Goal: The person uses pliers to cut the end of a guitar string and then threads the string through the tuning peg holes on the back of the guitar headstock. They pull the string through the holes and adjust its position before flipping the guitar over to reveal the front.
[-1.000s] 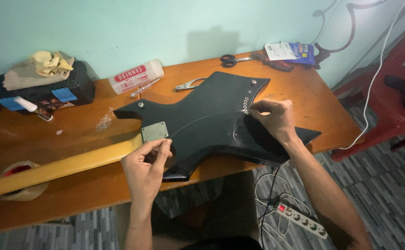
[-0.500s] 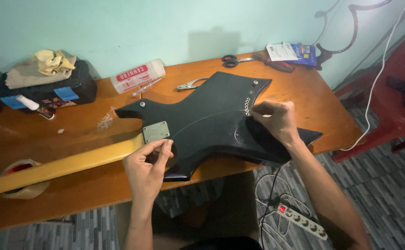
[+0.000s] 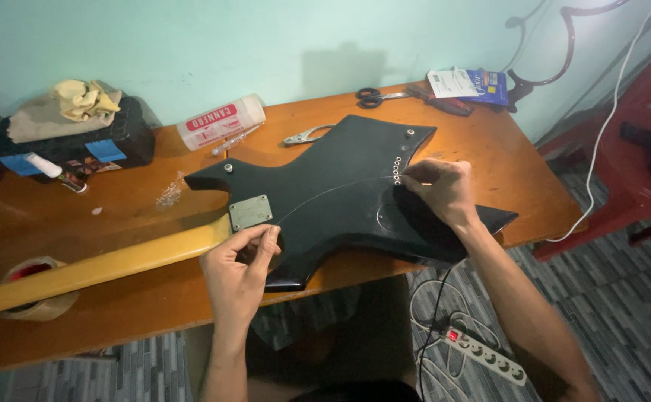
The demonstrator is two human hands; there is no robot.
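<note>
Here, a black electric guitar body (image 3: 340, 193) lay back-side up on the orange-brown wooden tabletop (image 3: 489, 149), its glossy surface cut into sharp star-like points. A pale yellow wooden neck (image 3: 94, 268) ran off to the left, joined under a dull, rectangular metal neck plate (image 3: 250, 212). A row of small silver ferrules (image 3: 397, 170) dotted the body near its upper right point, and a faint curved line crossed the finish.

The left hand (image 3: 237, 272) rested at the body's lower edge just below the neck plate, its grip pinching thumb against fingertips on the edge of the body there; whether something small sat between them could not be told. The right hand (image 3: 445, 190) lay on the body beside the ferrules, its grip curled with fingertips pressed together on the black surface.

Behind the guitar sat a white cylindrical tube with red lettering (image 3: 221, 121), metal pliers (image 3: 307, 135), black-handled scissors (image 3: 374, 95) and a blue-and-white packet (image 3: 468, 83). At far left stood a black box (image 3: 87, 141) topped with crumpled yellowish cloth (image 3: 80, 97), and a roll of tan tape (image 3: 31, 294) lay partly under the neck. A white power strip (image 3: 482, 356) lay on the grey patterned floor, and a red chair (image 3: 623, 164) stood at right.

Compared with a second earlier, the guitar lay in the same place; the left hand had stayed under the plate, and the right hand had kept to the same region near the ferrules, its fingers slightly shifted.
</note>
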